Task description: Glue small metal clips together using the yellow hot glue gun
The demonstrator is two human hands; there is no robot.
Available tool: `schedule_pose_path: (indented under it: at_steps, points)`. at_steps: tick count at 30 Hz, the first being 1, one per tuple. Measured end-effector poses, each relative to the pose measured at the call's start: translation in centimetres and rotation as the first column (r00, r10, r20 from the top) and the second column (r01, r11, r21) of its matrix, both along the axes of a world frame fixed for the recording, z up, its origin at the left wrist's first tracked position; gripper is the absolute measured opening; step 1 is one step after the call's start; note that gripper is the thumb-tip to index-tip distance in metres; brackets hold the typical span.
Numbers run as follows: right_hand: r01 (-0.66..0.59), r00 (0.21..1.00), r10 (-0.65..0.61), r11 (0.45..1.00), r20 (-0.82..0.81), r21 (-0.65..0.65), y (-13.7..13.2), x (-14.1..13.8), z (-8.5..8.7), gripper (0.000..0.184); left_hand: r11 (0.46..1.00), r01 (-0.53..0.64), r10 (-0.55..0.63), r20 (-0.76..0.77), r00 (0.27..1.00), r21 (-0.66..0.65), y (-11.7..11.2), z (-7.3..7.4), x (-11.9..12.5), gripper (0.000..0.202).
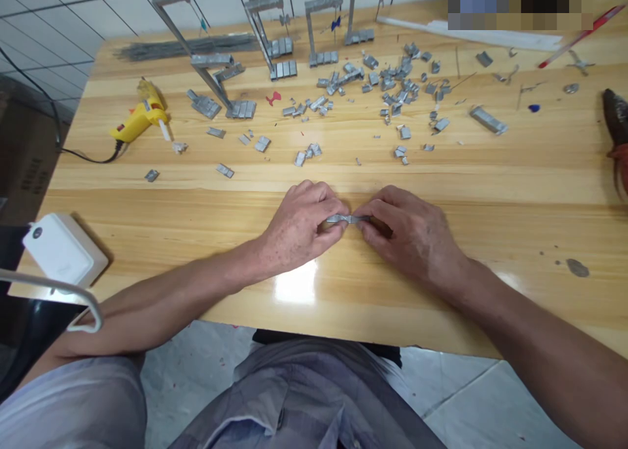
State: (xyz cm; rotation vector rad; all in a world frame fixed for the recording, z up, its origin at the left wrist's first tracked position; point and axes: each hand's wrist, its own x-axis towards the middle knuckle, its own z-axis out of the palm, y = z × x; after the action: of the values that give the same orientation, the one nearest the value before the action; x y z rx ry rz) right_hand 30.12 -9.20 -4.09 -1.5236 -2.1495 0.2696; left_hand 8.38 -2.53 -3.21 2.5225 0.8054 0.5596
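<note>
Wood first: the surface (441, 187) is pale, grained timber under a glossy varnish, and it throws back a bright glare near the front edge. The thin strip (346, 219) looks like grey metal with a faint sheen. Farther back it's the same stuff: the scattered clips (387, 82) are dull grey metal, and the little frames (212, 60) are built of it too. The glue gun (140, 116) is smooth yellow plastic. The box (61, 247) at the corner is white plastic, satin-smooth. Down below, the shirt (294, 396) is soft grey cloth, creased, and the floor (490, 403) is pale, hard and faintly speckled.
</note>
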Motion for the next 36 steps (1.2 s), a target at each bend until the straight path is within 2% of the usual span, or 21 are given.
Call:
schedule_pose_path:
  at_steps: [36]
  points:
    - [-0.017,1.000,0.017,1.000,0.008,0.011,0.06,-0.15,0.31,0.016,1.000,-0.002,0.002,0.012,1.000,0.014,0.02,-0.30,-0.04,0.008]
